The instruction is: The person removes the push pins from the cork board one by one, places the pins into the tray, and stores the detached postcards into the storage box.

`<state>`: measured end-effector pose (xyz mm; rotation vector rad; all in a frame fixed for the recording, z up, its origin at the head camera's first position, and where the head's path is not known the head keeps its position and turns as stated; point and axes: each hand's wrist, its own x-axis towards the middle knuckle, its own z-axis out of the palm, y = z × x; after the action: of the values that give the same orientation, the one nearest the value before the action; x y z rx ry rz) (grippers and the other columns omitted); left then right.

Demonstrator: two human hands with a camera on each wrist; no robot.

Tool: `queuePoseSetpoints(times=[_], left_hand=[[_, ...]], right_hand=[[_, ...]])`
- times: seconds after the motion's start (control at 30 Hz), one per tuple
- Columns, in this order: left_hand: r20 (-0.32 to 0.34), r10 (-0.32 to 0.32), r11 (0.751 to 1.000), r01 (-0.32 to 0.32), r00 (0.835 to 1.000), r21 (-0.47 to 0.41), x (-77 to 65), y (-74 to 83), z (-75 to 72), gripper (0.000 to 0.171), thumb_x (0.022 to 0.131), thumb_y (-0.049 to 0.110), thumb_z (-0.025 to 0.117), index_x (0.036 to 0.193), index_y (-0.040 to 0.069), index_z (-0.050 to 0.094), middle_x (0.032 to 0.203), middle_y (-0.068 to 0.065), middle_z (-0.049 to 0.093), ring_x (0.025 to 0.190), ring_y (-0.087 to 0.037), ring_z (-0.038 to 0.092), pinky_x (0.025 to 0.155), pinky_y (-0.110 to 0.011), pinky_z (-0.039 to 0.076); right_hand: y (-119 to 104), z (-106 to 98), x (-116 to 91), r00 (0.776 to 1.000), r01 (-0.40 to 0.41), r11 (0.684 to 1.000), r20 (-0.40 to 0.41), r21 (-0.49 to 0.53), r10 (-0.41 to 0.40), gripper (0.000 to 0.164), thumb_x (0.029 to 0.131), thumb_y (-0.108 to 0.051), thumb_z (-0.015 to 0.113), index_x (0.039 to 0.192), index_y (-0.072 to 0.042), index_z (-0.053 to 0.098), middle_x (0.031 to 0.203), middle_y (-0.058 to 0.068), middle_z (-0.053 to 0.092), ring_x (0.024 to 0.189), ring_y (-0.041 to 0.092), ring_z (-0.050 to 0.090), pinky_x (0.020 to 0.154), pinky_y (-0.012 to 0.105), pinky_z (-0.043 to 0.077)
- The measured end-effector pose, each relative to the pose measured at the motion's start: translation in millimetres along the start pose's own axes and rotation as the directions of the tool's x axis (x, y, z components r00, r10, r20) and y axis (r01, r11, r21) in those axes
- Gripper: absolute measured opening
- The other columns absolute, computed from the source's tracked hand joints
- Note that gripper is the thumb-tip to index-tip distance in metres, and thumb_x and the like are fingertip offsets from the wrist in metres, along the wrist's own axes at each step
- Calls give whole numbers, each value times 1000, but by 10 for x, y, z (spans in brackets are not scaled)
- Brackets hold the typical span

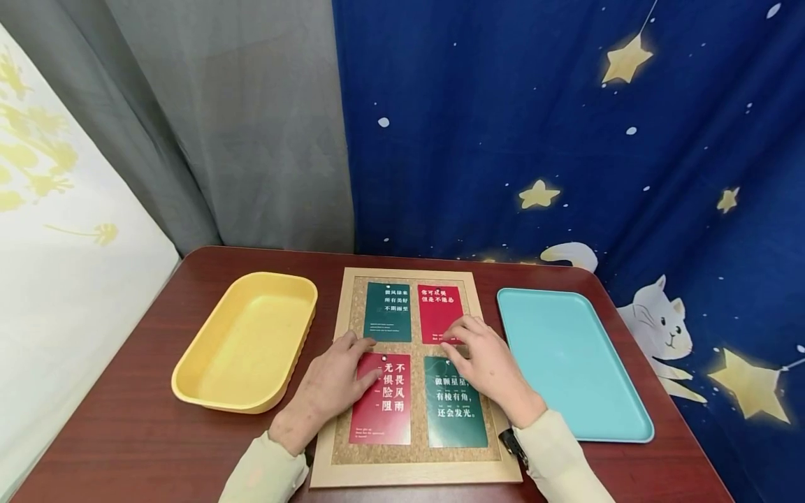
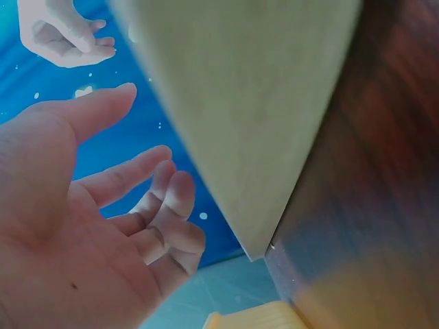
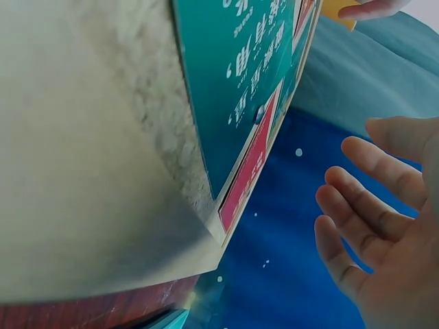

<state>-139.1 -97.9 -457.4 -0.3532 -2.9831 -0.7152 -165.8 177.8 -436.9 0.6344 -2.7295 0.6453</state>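
Observation:
A wood-framed cork board [image 1: 417,457] lies on the table with two rows of cards fixed by small pins. Its upper row has a green card [image 1: 386,316] at left and a red card [image 1: 438,318] at right. Below them are a red card [image 1: 393,423] at left and a green card [image 1: 458,432] at right. My left hand [image 1: 336,377] hovers over the lower red card's left edge, fingers loosely bent, holding nothing. Over the right side, my right hand [image 1: 489,363] is between the two right cards, its fingers relaxed and apart. A pin [image 3: 258,114] sits in the lower green card.
Left of the board stands a yellow basin [image 1: 254,335]. A light blue tray [image 1: 575,363] lies to its right. The dark red table [image 1: 126,419] meets grey and starry blue curtains [image 1: 440,140] behind.

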Motion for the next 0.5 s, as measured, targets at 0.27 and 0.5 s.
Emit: queuePoseSetpoints(times=[0.27,0.5], left_hand=[[9,28,999,-28,1000,33,-20,-34,22,57,84,42,85,132,16,69,116,-4,59,97,-15,57,74,-29,59],[19,55,996,-56,998,68,-39,-47,24,59,83,45,85,133,16,69,129,-7,61,116,-24,57,98,-46,52]], right_hand=[[-59,48,43,999,-2,999,50,34,0,9,96,-23,77,102,-19,80,105,-9,67,100,10,63,89,37,60],[-110,74,63,996,27,999,81,22,-29,9,97,-24,76,103,-19,80,104,-10,67,97,8,61,85,33,59]])
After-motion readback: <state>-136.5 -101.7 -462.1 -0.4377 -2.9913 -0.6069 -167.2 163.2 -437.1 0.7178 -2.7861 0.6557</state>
